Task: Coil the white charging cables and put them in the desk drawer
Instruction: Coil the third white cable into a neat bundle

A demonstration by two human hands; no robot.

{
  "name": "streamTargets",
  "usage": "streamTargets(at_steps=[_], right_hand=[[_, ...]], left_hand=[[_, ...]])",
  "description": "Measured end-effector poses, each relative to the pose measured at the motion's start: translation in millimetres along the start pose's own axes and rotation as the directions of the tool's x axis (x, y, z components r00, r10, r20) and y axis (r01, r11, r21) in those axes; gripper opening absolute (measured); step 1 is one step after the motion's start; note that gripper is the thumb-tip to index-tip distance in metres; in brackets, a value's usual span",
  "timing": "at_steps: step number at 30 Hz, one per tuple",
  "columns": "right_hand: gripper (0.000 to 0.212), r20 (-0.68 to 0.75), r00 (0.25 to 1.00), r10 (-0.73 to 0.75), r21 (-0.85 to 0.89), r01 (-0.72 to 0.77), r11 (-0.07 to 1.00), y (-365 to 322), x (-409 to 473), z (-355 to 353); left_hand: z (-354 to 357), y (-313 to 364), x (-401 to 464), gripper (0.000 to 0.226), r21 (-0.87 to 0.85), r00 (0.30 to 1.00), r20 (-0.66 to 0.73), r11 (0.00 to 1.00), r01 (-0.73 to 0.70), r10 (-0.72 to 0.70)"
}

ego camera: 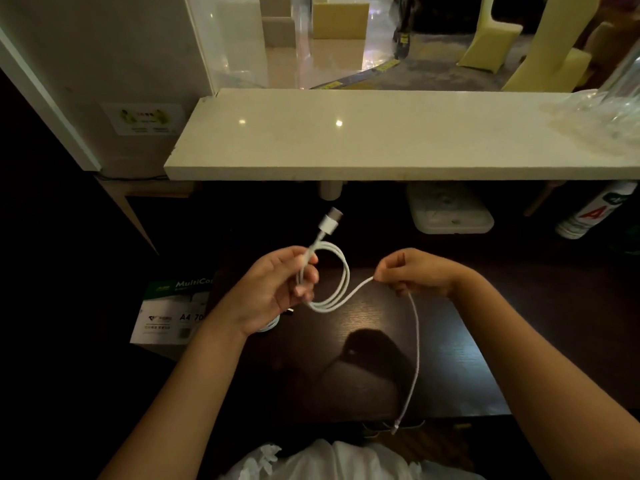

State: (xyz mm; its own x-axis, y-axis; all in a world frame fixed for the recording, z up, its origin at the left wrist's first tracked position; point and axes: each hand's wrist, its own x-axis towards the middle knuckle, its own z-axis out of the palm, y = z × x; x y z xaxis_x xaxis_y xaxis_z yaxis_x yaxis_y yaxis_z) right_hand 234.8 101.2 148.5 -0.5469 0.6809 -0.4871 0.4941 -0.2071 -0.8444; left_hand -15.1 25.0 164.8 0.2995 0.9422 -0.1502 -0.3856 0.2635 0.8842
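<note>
A white charging cable (344,282) is held above the dark desk (450,341). My left hand (277,289) grips a couple of coiled loops just below the USB plug (330,220), which points up and away. My right hand (415,271) pinches the cable to the right of the loops. From there the loose tail (415,358) hangs down to the small connector near the desk's front edge. Another bit of white cable (268,327) shows under my left wrist, mostly hidden. No drawer is visible.
A pale stone counter (381,140) runs across above the desk. Beneath it sit a white power strip (450,213) and a spray can (595,213) at the right. A box of A4 paper (169,313) stands left of the desk. White cloth (329,462) lies at the bottom.
</note>
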Motion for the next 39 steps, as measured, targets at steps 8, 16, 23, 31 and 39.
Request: streamTargets(at_steps=[8, 16, 23, 31, 39], right_hand=[[0.022, -0.301, 0.953, -0.037, -0.501, -0.125, 0.856, -41.8, 12.4, 11.5], [0.025, -0.259, 0.965, -0.032, -0.269, -0.041, 0.962, -62.0, 12.3, 32.6], [0.015, -0.408, 0.897, -0.169, -0.345, 0.020, 0.939, -63.9, 16.5, 41.4], [0.006, -0.482, 0.853, -0.203, -0.076, 0.190, 0.979, -63.9, 14.6, 59.4], [0.022, -0.483, 0.784, -0.389, -0.235, 0.312, 0.921, -41.1, 17.9, 106.0]], left_hand=[[11.0, -11.2, -2.4, 0.015, 0.529, 0.984, 0.020, 0.837, 0.140, -0.177], [14.3, -22.8, 5.0, 0.015, 0.643, 0.970, -0.232, 0.737, 0.209, -0.072], [23.0, -35.8, 13.7, 0.022, 0.504, 0.929, -0.371, 0.838, 0.207, -0.006], [26.1, -38.2, 15.6, 0.020, 0.205, 0.895, -0.445, 0.972, 0.114, -0.011], [10.2, -34.0, 21.7, 0.021, -0.277, 0.915, -0.400, 0.959, -0.057, -0.061]])
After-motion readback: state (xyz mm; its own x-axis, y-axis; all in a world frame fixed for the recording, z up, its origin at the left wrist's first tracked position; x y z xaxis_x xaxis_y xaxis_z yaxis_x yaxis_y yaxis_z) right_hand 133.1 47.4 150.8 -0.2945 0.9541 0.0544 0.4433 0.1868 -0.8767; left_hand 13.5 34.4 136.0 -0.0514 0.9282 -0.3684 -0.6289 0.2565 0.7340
